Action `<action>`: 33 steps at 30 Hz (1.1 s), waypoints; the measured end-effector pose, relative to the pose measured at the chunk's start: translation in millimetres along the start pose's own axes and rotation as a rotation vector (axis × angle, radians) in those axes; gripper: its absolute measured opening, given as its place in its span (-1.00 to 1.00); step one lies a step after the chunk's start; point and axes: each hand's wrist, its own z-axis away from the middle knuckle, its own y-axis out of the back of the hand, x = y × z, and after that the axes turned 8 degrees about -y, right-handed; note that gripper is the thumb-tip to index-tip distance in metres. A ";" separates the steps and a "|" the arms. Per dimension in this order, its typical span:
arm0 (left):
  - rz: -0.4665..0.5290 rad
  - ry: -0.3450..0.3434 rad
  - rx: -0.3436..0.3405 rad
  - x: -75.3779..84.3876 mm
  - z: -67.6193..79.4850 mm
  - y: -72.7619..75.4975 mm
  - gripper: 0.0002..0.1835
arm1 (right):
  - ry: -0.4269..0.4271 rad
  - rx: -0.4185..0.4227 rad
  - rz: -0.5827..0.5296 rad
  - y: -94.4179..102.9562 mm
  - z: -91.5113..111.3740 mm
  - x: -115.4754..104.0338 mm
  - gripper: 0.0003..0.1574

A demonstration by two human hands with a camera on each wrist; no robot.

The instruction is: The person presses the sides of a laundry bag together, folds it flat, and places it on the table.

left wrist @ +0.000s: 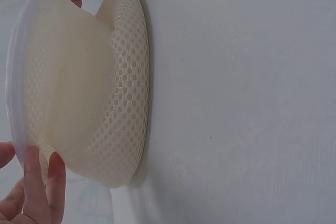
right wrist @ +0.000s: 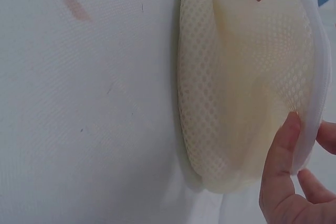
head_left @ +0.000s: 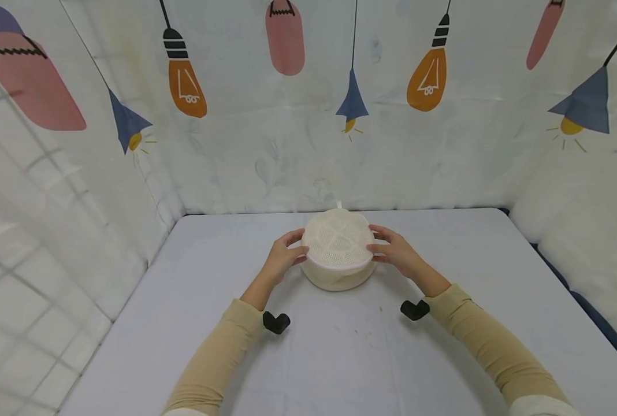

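Observation:
A round cream mesh laundry bag (head_left: 338, 242) stands on the table near its back edge, its flat mesh top ringed by a white band. My left hand (head_left: 282, 254) grips the upper rim from the left, and my right hand (head_left: 396, 251) pinches the same rim on the opposite side. In the left wrist view the soft side wall (left wrist: 73, 77) sags inward between the rim and the base. From the right wrist, thumb and fingers (right wrist: 283, 145) press on both sides of the white edge (right wrist: 318, 77). A small white loop (head_left: 339, 204) sticks up behind the bag.
White cloth covers the table (head_left: 339, 358). A curtain (head_left: 308, 150) printed with lamps and bulbs hangs along the back edge, with white fabric at both sides. Black wrist mounts (head_left: 276, 323) sit beside the beige sleeves (head_left: 215, 358). A faint reddish stain (right wrist: 76, 7) marks the cloth.

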 end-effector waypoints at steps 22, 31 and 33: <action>-0.003 0.006 0.029 -2.7 2.3 -2.0 -0.39 | 0.044 -0.026 0.029 -1.8 -4.0 7.9 -0.08; -0.025 0.016 0.034 -4.7 2.3 -2.7 -0.38 | 0.052 -0.034 0.042 -2.1 -3.2 8.8 -0.06; -0.026 0.018 0.036 -6.0 2.2 -3.2 -0.38 | 0.051 -0.036 0.041 -1.9 -4.0 9.9 -0.06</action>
